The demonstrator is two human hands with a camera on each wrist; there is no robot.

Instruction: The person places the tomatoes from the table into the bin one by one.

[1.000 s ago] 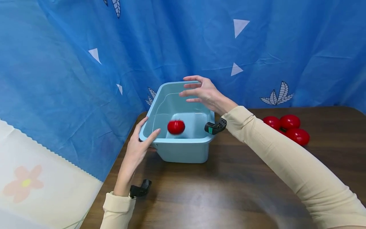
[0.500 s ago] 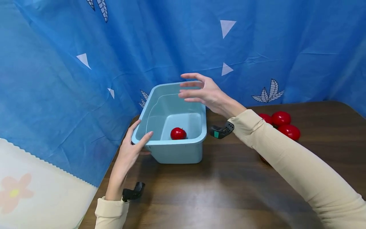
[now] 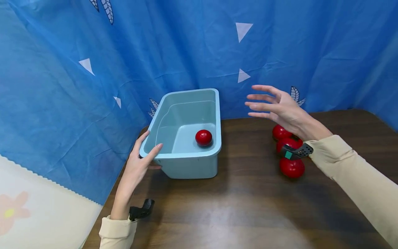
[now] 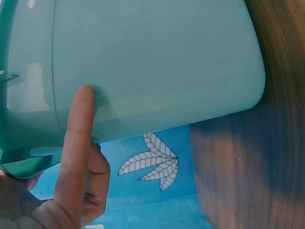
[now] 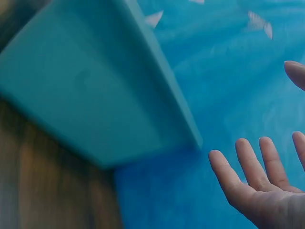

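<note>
A light-blue plastic basin (image 3: 186, 167) stands on the wooden table. My left hand (image 3: 135, 166) grips its near left corner, thumb over the rim and fingers against the outside. In the left wrist view one straight finger (image 4: 78, 138) lies along the basin wall (image 4: 167, 62). Inside the basin, toward the right wall, is a shiny red tomato (image 3: 203, 137). My right hand (image 3: 280, 107) is in the air right of the basin, fingers spread and holding nothing. Below its wrist, more red tomatoes (image 3: 292, 168) lie on the table, partly hidden by the wrist camera.
A blue curtain (image 3: 186, 45) with white shapes hangs behind the table (image 3: 236, 207). At the left, a pale cloth (image 3: 37, 193) with a flower print covers the area beside the table edge. Black cameras (image 3: 141, 209) are strapped to both wrists.
The tomato has dropped into the basin and rolled to the right. My right hand has moved from above the basin rightward toward the other tomatoes. My left hand keeps its grip.
</note>
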